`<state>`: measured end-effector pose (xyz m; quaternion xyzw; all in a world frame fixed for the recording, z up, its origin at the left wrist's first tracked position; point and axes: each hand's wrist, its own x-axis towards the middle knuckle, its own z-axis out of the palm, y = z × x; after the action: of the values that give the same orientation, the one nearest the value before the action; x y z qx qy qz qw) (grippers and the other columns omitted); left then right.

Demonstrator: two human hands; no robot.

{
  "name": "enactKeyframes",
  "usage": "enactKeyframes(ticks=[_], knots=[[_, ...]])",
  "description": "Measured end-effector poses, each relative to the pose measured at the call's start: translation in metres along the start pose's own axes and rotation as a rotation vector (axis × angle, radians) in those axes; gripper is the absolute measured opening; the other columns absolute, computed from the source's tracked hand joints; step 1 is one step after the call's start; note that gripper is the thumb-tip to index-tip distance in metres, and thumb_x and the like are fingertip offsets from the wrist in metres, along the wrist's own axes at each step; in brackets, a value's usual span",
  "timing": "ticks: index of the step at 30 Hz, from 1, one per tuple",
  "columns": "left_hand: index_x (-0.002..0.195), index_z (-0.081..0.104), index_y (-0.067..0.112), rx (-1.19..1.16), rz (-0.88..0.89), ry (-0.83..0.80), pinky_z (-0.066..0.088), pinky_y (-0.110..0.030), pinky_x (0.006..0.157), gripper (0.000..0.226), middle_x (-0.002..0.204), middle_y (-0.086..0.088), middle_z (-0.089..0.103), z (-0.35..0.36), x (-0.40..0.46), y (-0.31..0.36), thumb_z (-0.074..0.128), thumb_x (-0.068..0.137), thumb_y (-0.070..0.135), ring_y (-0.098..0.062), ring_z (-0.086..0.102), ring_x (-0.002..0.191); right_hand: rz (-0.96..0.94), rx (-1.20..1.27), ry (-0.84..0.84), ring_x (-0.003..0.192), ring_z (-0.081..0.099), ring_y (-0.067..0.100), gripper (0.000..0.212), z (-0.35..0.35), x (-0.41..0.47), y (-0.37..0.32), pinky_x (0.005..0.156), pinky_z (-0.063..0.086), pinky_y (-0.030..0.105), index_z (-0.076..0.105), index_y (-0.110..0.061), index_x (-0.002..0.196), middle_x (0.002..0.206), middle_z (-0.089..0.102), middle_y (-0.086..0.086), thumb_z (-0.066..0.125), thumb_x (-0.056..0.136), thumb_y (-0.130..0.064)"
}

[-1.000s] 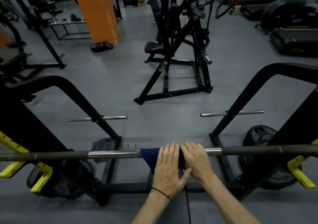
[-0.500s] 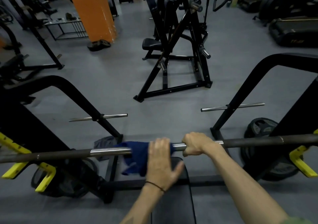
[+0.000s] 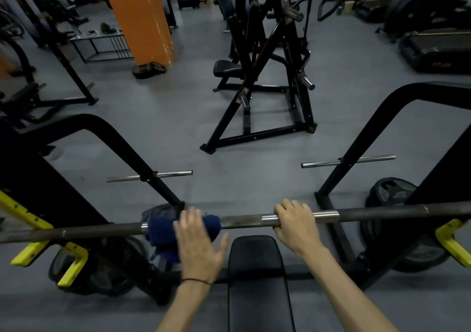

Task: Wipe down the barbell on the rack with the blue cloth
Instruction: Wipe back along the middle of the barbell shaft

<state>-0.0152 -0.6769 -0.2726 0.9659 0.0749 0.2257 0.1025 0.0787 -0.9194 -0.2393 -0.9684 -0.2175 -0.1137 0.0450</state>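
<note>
A grey gym floor fills the view, carrying a black rack whose two curved uprights rise on the left and right, each with a chrome peg sticking out sideways; yellow hooks hang at the rack's lower left and lower right corners. Beyond the rack stands a black plate-loaded machine near the middle of the floor, with an orange pillar to its left. A black padded bench runs from the bottom edge up to the rack's middle; dark weight plates lean at the rack's right foot, and more sit low on its left.

The barbell lies across the rack from left edge to right edge, dark at its ends, chrome and knurled in the centre. The right hand is closed around the bar just right of the bench, fingers curled over the top; the left hand lies flat and spread, fingers extended, pressing the blue cloth onto the bar left of centre; the hand is blurred. The cloth drapes over the bar and hangs below it; a thin dark band circles the left wrist.
</note>
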Motion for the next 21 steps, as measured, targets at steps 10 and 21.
enactKeyframes(ticks=[10,21], knots=[[0.153,0.038,0.004,-0.102,0.317,-0.082,0.027,-0.049,0.121,0.08,0.16,-0.013,0.036,0.003,0.008,0.023,0.049,0.096,0.059,-0.028,0.032,0.15,-0.054,0.033,0.076,0.059,0.054,0.029,0.042,0.006,-0.003,0.017,0.054,0.04,0.037,0.056,-0.017,0.071,0.067,0.055,0.003,0.086,0.043,-0.013],[0.144,0.044,-0.004,-0.221,0.242,-0.078,0.015,-0.044,0.124,0.085,0.146,-0.018,0.047,0.013,0.003,0.129,0.047,0.094,0.064,-0.04,0.043,0.138,-0.03,0.011,0.112,0.056,0.056,0.027,0.019,0.012,0.001,0.009,0.05,0.041,0.036,0.057,-0.018,0.068,0.064,0.056,0.001,0.073,0.059,-0.015]])
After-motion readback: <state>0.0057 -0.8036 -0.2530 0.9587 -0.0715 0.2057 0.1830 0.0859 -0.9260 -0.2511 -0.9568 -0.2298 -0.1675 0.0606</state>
